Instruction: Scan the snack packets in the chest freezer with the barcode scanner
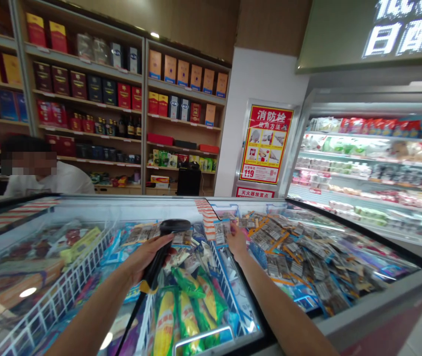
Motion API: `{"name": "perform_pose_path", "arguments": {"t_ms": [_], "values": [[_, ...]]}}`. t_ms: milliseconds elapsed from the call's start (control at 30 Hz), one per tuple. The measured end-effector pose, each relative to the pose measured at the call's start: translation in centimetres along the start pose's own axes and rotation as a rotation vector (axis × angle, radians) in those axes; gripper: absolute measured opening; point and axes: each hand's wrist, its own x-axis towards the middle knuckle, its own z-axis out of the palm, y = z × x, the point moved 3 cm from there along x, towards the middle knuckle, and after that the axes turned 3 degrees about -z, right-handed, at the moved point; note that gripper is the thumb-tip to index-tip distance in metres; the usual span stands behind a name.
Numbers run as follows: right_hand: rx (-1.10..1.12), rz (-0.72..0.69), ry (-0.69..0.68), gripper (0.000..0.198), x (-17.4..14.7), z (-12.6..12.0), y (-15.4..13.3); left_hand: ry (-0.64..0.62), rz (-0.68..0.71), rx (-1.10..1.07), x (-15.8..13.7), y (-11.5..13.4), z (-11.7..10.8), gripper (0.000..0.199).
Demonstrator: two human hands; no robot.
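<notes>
A black handheld barcode scanner (175,226) with a cord trailing downward is gripped in my left hand (140,259), over the chest freezer. My right hand (237,241) pinches a small flat packet (220,232) at the divider between the freezer's two halves. Similar dark-printed packets (300,252) lie heaped in the right half. Under the scanner, a white wire basket (227,279) holds yellow corn cobs (186,311) in green plastic packs. The scanner's head is held to the left of the packet, with a gap between them.
Freezer rims (377,296) and sliding glass surround the goods. Another wire divider (66,284) stands on the left. A person in white (66,177) is behind the freezer at left. Shelves of boxed goods (123,96) line the back wall, and a lit cooler (366,173) stands right.
</notes>
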Motion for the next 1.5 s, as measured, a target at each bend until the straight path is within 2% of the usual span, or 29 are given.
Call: {"name": "perform_pose_path", "arguments": {"t_ms": [100, 267, 400, 600, 733, 800, 867, 1067, 1233, 1367, 1500], "values": [[-0.108, 0.068, -0.102, 0.037, -0.7, 2.2, -1.9, 0.038, 0.027, 0.022, -0.5, -0.1, -1.7, 0.023], [-0.253, -0.051, -0.23, 0.031, -2.1, 6.1, -6.4, 0.112, 0.035, 0.001, -1.3, -0.2, -4.6, 0.027], [-0.325, -0.097, -0.342, 0.029, -3.1, 8.8, -9.3, 0.132, 0.032, -0.053, -2.2, 0.0, -5.8, 0.023], [-0.356, -0.08, -0.472, 0.041, -4.6, 12.0, -11.6, 0.156, 0.02, -0.065, -2.9, 0.3, -6.7, 0.019], [-0.356, -0.1, -0.501, 0.044, -4.8, 12.6, -11.7, 0.178, 0.016, -0.059, -2.9, 0.4, -6.9, 0.019], [-0.366, -0.11, -0.456, 0.044, -4.3, 11.7, -11.0, 0.191, 0.005, -0.059, -2.8, 0.4, -6.8, 0.02], [-0.39, -0.114, -0.371, 0.044, -3.3, 9.8, -9.7, 0.195, -0.006, -0.062, -2.7, 0.4, -6.4, 0.019], [-0.542, -0.005, -0.167, 0.04, 0.5, 0.8, -2.9, 0.108, -0.007, -0.044, -1.8, 0.4, -3.5, 0.02], [-0.768, 0.061, -0.024, 0.042, 2.5, -6.0, 2.1, 0.025, 0.003, -0.023, -0.6, 0.1, -0.6, 0.022], [-0.877, 0.123, 0.045, 0.042, 3.0, -9.5, 4.3, -0.018, 0.004, -0.044, 0.4, -0.3, 1.3, 0.024], [-0.953, 0.186, 0.083, 0.038, 3.5, -11.4, 6.0, -0.066, 0.009, -0.057, 1.2, -0.8, 2.6, 0.025]]}}
